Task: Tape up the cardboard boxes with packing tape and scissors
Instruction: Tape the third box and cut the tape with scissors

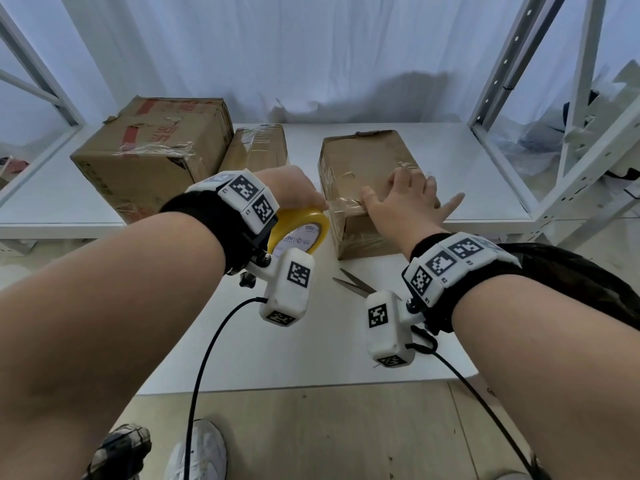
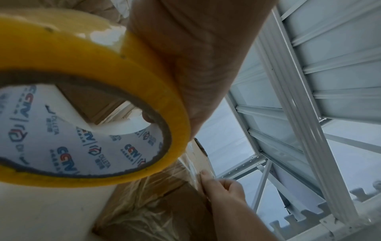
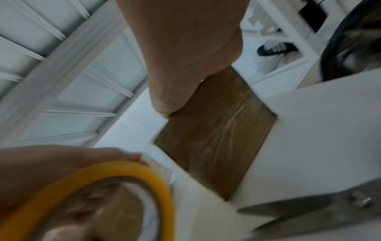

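A small cardboard box (image 1: 367, 157) stands on the white table (image 1: 311, 341), wrapped in creased clear tape. My right hand (image 1: 405, 199) lies flat on its near top edge, fingers spread, thumb (image 1: 369, 199) pressing a strip of clear tape (image 1: 344, 204) down at the box's corner. My left hand (image 1: 294, 188) grips a yellow roll of packing tape (image 1: 301, 233) just left of the box, and the strip runs from the roll to the box. In the left wrist view the roll (image 2: 103, 81) fills the left side. Open scissors (image 1: 353, 284) lie on the table below the box.
A large taped cardboard box (image 1: 152, 147) and a smaller one (image 1: 258, 147) stand at the back left of the table. White metal shelving (image 1: 554, 98) rises at the right. A white curtain hangs behind. Cables trail from both wrist cameras.
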The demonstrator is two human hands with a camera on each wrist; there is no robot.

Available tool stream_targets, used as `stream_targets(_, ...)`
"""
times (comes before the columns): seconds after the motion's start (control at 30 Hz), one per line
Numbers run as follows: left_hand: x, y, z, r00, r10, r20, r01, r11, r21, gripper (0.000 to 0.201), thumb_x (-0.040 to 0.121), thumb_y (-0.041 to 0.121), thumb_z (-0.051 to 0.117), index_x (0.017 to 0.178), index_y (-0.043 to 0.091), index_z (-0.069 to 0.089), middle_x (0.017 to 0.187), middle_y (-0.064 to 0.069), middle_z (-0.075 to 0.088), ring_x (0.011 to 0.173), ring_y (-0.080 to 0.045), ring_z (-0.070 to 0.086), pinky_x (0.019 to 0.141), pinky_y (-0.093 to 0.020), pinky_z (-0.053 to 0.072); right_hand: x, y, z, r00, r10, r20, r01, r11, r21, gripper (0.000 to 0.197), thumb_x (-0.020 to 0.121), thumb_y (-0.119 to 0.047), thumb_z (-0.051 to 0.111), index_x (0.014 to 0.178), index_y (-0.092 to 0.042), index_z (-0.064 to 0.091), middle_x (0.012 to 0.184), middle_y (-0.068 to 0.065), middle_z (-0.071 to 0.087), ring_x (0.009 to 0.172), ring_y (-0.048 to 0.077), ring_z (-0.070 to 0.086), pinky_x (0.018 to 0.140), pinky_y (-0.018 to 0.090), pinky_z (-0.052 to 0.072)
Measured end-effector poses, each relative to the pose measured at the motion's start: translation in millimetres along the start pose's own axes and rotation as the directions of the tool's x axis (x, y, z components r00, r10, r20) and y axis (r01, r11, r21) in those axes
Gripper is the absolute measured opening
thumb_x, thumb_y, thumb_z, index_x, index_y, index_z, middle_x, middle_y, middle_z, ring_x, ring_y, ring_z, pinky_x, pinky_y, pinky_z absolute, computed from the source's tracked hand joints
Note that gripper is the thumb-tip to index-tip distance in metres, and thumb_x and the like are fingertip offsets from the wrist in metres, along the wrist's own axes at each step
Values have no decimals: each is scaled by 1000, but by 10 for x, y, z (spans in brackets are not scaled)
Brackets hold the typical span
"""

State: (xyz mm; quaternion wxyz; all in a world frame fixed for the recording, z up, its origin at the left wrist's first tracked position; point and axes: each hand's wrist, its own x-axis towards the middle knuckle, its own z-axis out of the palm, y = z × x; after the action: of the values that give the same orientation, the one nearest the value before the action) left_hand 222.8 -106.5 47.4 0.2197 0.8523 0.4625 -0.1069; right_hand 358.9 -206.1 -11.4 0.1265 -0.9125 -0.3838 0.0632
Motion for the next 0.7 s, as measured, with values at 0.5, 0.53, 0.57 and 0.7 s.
stream_targets(0.5,-31,-439,109,976,172,136,-76,848,-525,28,90,41,61,116,33,57,114,-5,57,100,-27,60,84,-40,55,84,-51,26,989,-113,100,127,981,-146,101,80,-85,17,155,-19,4,162,12,-1,149,30,-5,117,49,-9)
stream_targets(0.53,-48,-448,112,975,190,113,-102,842,-530,25,91,38,60,115,33,56,112,-6,56,98,-28,60,83,-40,55,89,-40,26,987,-120,102,134,980,-147,101,79,-85,17,155,-19,5,162,11,-1,149,29,-5,118,49,-9)
stream_targets(0.57,-63,-441,101,976,198,88,-126,848,-515,22,93,37,58,114,33,55,109,-5,55,95,-27,59,80,-38,54,97,-33,25,987,-126,104,141,979,-150,101,79,-85,17,155,-20,5,162,10,-1,149,29,-5,118,49,-9)
stream_targets(0.7,-61,-391,68,979,204,3,-194,934,-300,20,94,39,55,111,30,58,107,-1,55,88,-19,54,70,-28,45,97,-12,24,984,-145,103,160,975,-154,101,79,-86,17,155,-21,5,162,9,-1,149,26,-6,118,49,-9)
